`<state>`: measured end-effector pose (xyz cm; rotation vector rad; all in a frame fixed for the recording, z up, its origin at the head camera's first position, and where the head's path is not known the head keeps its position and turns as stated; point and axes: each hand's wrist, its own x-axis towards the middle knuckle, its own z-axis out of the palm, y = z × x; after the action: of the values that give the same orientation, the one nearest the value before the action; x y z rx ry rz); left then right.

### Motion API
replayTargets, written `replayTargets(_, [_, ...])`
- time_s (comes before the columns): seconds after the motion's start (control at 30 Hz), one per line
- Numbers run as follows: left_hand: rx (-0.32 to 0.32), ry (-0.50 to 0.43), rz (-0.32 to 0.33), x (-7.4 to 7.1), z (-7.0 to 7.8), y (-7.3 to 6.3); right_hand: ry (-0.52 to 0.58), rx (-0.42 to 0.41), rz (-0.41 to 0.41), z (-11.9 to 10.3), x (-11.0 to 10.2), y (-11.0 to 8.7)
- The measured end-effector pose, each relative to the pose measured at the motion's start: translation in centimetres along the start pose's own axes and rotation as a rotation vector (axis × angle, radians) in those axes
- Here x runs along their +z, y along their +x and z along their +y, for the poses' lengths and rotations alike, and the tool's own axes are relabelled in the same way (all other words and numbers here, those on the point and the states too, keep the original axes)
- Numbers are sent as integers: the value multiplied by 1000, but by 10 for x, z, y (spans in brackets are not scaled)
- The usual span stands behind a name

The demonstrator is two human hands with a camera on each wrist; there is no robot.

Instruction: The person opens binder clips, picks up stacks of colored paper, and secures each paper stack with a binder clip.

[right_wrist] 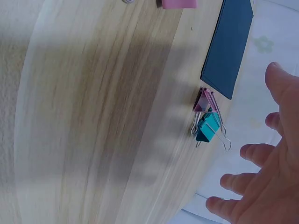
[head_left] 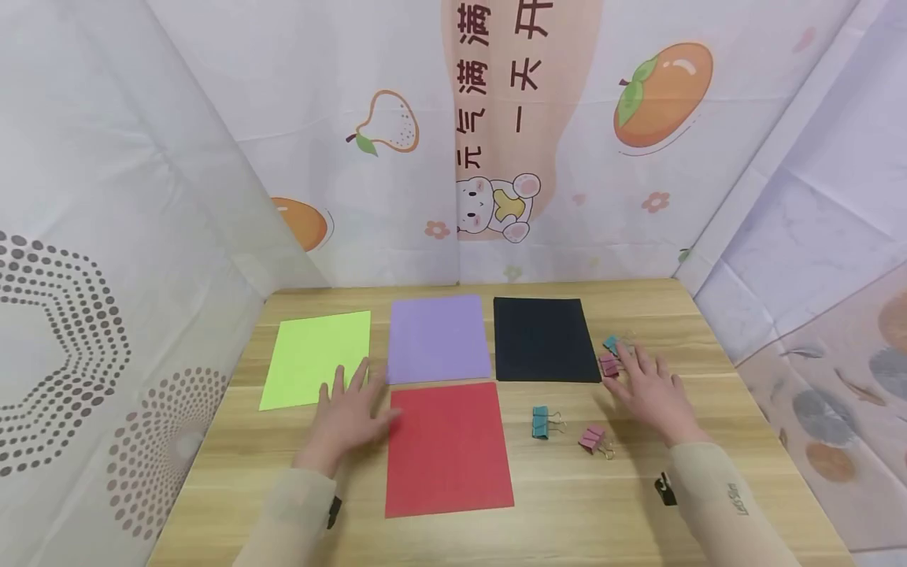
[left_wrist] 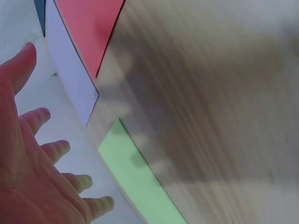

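Observation:
My left hand (head_left: 349, 417) hovers with fingers spread and nothing in it, over the table between the lime-green paper (head_left: 319, 354) and the red paper (head_left: 448, 453). In the left wrist view its fingers stand apart above the sheets. My right hand (head_left: 653, 394), spread and holding nothing, is over the right side of the table. Nearest to it lie a pink binder clip (right_wrist: 205, 101) and a teal binder clip (right_wrist: 208, 126), close together beside the black paper (head_left: 544, 339). Another teal binder clip (head_left: 541, 423) and another pink binder clip (head_left: 591, 439) lie nearer the front.
A purple paper (head_left: 438, 339) lies between the green and black sheets, behind the red one. The wooden table (head_left: 567, 512) is bordered at the back by a printed white curtain (head_left: 397, 205), with more cloth hanging on both sides.

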<state>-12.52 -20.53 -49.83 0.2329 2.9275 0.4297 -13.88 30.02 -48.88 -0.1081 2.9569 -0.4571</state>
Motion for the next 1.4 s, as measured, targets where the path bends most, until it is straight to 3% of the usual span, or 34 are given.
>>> replayTargets(0.13, [14,5,-26,9,3,-4,-8,-28,20,3,2,-1])
replayTargets(0.33, [31,15,-14,15,7,-9,8,-61,46,6,3,-1])
replayTargets(0.63, [57,26,-21,24,12,-17,32,-34,-15,7,1,-5])
replayTargets(0.9, [91,33,-28,32,16,-23,58,-60,-49,6,3,-9])
replayTargets(1.4, [98,38,-42,45,18,-32,78,-99,-114,2,9,-19])
